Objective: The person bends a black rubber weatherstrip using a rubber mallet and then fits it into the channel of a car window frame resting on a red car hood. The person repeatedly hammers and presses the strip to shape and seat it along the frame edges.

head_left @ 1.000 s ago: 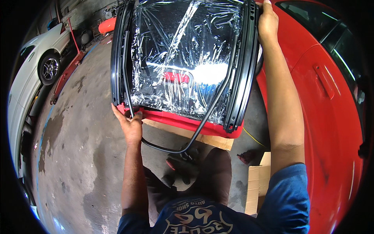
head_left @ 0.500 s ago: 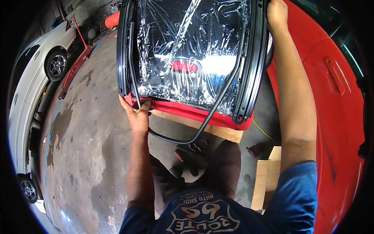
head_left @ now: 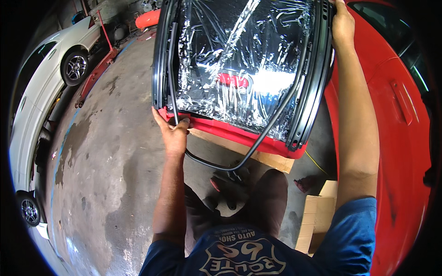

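Note:
Between my hands I hold up a car sunroof assembly (head_left: 221, 60), with black metal rails along both sides and crinkled clear film over its dark, shiny panel. A red panel (head_left: 230, 131) shows along its near edge. My left hand (head_left: 174, 135) grips the near left corner, thumb on top and fingers mostly hidden below. My right hand (head_left: 343, 28) is closed round the outer side of the right rail, farther out. A black rubber tube (head_left: 225, 168) runs over the film and hangs in a loop below the near edge, passing by my left thumb.
A red car (head_left: 396, 152) stands close on my right, a white car (head_left: 46, 87) at the far left beside a red floor jack (head_left: 94, 76). Cardboard sheets (head_left: 269, 158) lie beneath the assembly; an open cardboard box (head_left: 317, 211) sits by my right leg. A yellow cord (head_left: 317, 163) crosses the floor.
The sunroof assembly and both hands have shifted a little to the right in the picture; the surroundings at the left have shifted slightly too. Both grips stay the same.

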Demonstrator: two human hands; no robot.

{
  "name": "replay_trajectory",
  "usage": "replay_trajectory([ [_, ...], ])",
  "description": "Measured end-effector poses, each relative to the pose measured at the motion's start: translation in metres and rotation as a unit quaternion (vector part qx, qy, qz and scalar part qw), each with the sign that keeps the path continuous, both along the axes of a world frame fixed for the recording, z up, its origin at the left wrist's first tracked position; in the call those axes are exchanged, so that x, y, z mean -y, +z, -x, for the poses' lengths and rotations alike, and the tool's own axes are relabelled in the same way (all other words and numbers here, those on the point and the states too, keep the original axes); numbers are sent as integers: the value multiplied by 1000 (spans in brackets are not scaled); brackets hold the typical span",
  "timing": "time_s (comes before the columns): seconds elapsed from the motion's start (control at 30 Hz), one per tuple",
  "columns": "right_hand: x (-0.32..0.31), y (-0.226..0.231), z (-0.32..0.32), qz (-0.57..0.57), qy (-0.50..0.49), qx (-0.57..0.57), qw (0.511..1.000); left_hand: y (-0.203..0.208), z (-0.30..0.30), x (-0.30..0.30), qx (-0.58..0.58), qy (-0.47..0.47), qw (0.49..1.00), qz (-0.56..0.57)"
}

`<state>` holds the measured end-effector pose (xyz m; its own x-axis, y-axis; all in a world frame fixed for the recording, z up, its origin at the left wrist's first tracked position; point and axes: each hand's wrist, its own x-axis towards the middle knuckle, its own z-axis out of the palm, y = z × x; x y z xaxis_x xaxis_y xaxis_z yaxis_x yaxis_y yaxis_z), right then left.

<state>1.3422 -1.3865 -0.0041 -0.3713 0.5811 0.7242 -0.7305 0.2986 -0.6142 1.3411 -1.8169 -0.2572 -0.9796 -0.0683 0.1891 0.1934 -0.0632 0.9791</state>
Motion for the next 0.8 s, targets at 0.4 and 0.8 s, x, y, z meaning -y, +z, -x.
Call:
replay_trajectory([
  [0.4, 21, 3, -17, -13, -108, 85, 990, -3, 3, 1, 6, -14, 999, -45],
  [0.8, 15, 4, -15, 6, -73, 92, 993, -1, 2, 1, 2, -10, 999, -36],
])
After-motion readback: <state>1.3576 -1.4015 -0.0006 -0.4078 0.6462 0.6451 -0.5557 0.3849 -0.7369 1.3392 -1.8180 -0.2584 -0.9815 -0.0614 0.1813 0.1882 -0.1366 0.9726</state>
